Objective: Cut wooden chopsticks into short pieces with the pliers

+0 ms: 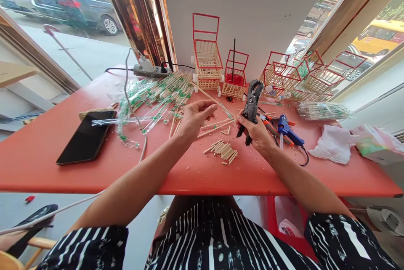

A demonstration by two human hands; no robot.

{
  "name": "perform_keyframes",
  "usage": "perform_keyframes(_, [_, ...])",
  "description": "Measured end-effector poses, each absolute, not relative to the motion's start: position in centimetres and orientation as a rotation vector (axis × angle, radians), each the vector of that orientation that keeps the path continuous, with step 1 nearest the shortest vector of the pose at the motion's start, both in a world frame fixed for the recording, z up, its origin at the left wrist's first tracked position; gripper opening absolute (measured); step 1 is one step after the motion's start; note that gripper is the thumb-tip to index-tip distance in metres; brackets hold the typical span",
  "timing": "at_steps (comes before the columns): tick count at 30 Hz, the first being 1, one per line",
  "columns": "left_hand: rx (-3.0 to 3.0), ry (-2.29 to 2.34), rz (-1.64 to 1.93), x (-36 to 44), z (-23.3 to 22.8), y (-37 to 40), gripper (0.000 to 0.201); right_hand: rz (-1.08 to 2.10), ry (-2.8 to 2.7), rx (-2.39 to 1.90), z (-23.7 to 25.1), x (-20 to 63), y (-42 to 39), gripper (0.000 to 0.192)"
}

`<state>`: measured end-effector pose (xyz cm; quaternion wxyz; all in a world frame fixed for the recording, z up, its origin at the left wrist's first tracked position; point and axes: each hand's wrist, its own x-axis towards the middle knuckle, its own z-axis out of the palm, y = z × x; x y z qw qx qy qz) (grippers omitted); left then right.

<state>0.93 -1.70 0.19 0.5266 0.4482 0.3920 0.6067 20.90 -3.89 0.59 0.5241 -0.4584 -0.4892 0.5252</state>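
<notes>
My right hand (257,131) is wrapped around black cutting pliers (251,106), held upright above the table with the jaws pointing up. My left hand (197,116) hovers to the left of them, thumb and fingers drawn together; what they hold, if anything, is hidden. Between and behind the hands, a long thin wooden stick (214,101) slants across. Just below lies a pile of short cut stick pieces (224,150) on the red table (189,175). More whole sticks (216,132) rest between my hands.
Wrapped wooden sticks (170,89) spread at the left, near a phone (85,137) and a power strip (151,70). Small stick-built carts (206,62) with red trim line the back. To the right are a blue glue gun (288,131), a stick bundle (323,111) and white tissue (334,144).
</notes>
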Motion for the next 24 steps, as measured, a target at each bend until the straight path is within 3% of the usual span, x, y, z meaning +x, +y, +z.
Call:
perform_keyframes(9, [0.642,0.722,1.329,0.3,1.2,-1.6,0.016,1.444,-1.393,-0.952,0.4,20.9,-4.5,0.051])
perform_keyframes(15, [0.535,0.718,1.293,0.0,1.5,-1.3,0.03,1.252,-1.642,-0.946,0.8,21.3,-4.9,0.037])
perform_keyframes(24, [0.544,0.719,1.261,0.0,2.2,-1.4,0.033,1.157,-1.775,-0.935,1.2,21.4,-5.2,0.038])
